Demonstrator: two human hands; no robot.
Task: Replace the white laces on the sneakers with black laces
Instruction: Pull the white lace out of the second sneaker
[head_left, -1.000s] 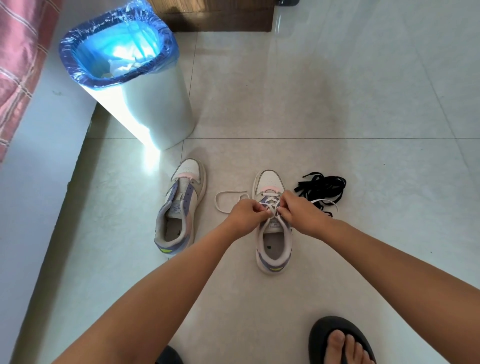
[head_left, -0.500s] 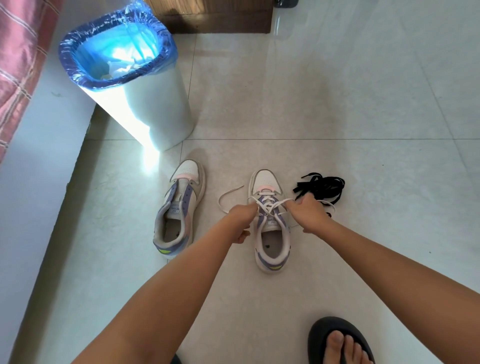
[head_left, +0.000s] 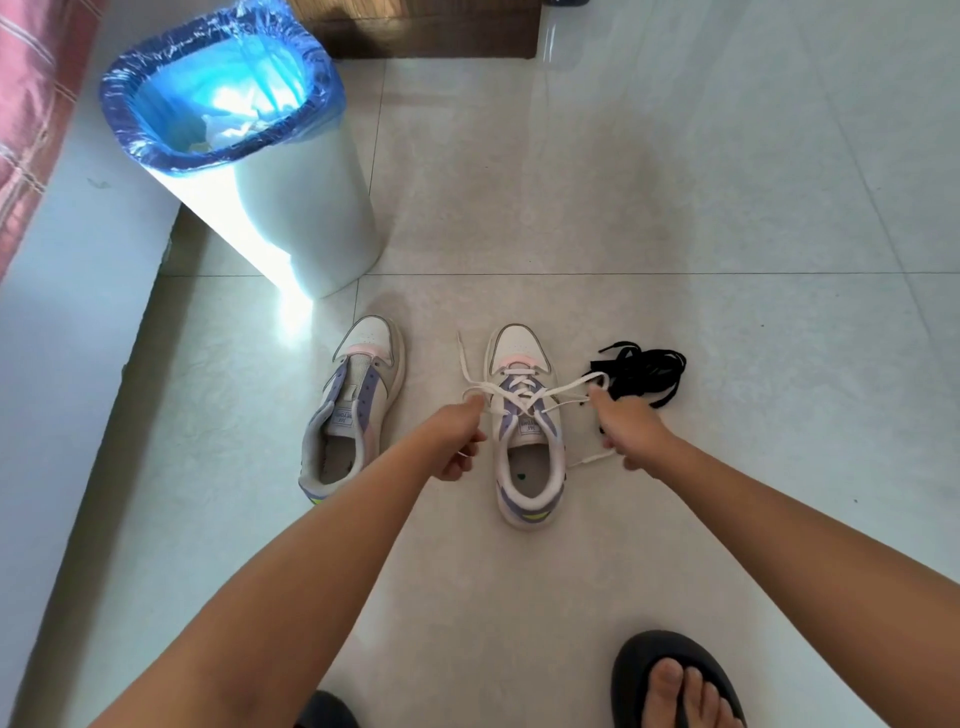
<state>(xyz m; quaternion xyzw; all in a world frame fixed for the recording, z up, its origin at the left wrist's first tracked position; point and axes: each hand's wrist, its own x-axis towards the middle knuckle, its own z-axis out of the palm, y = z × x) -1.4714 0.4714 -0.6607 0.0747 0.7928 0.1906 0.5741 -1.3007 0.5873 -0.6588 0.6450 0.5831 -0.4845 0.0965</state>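
Two white, lilac and pink sneakers stand on the tiled floor, toes pointing away. The left sneaker (head_left: 353, 405) has no lace. The right sneaker (head_left: 524, 415) still carries a white lace (head_left: 519, 397) crossed over its tongue. My left hand (head_left: 457, 436) grips the lace's left strand beside the shoe. My right hand (head_left: 626, 434) grips the right strand, pulled out sideways. A bundle of black laces (head_left: 641, 371) lies just right of the right sneaker, behind my right hand.
A white bin with a blue liner (head_left: 249, 135) stands at the back left, close to the left sneaker. A pale ledge (head_left: 67, 322) runs along the left. My foot in a black sandal (head_left: 675, 680) is at the bottom right.
My hands have moved apart from the middle of the right sneaker, each drawing a strand of the white lace sideways, so the bow has come undone.
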